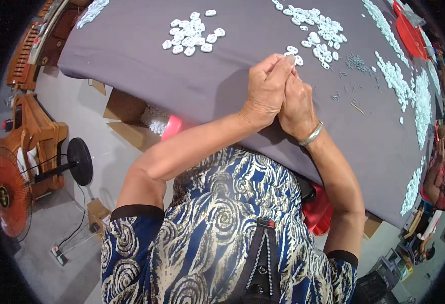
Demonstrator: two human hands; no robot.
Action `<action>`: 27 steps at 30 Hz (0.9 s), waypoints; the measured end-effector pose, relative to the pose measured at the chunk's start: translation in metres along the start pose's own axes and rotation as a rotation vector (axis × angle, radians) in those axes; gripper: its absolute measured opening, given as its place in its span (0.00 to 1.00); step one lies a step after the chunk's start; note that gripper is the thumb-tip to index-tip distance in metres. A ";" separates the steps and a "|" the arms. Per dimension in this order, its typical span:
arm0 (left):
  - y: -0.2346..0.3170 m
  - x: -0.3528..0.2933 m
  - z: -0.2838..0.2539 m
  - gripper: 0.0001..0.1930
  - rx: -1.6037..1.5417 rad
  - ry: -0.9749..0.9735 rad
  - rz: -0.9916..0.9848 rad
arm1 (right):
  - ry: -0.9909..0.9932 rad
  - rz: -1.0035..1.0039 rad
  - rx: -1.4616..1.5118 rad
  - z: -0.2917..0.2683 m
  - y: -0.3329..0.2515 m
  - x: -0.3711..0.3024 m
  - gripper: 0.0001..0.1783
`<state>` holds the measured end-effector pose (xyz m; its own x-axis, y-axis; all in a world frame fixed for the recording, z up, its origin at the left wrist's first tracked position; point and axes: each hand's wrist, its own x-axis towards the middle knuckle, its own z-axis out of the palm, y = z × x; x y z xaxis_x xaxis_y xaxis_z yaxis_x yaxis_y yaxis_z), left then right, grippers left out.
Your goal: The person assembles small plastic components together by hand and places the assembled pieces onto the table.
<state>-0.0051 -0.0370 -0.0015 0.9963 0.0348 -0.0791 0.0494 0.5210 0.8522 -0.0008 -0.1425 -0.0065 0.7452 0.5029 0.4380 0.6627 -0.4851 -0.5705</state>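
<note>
My left hand and my right hand meet over the grey-covered table, fingertips pinched together. Whatever they grip is small and mostly hidden by the fingers. Just beyond the fingertips show white oval two-holed pieces; I cannot tell whether one of them is in my grasp. A larger group of the same white pieces lies past my hands. To the right are scattered small grey screw-like pins and a thin brass-coloured stick. A separate cluster of white pieces sits farther left.
More white pieces spread along the table's right side, near a red scoop-like tray. Below the table's front edge stands a cardboard box with white pieces and a pink container. A fan stands at left.
</note>
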 end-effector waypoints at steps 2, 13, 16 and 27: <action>-0.001 -0.001 0.006 0.14 -0.001 0.016 0.055 | -0.004 0.009 0.003 -0.002 0.001 0.000 0.13; 0.025 -0.002 -0.013 0.12 0.218 -0.039 0.108 | 0.048 0.317 0.058 -0.005 -0.012 0.010 0.08; 0.031 -0.002 -0.022 0.05 0.555 -0.084 0.172 | 0.119 0.212 0.013 0.002 -0.003 0.006 0.08; 0.063 0.028 -0.049 0.02 1.030 0.034 0.504 | 0.151 0.335 0.127 -0.025 0.004 0.013 0.06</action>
<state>0.0227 0.0389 0.0249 0.9177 0.0726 0.3906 -0.3043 -0.5035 0.8086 0.0136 -0.1557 0.0145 0.9276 0.2160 0.3048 0.3734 -0.5070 -0.7769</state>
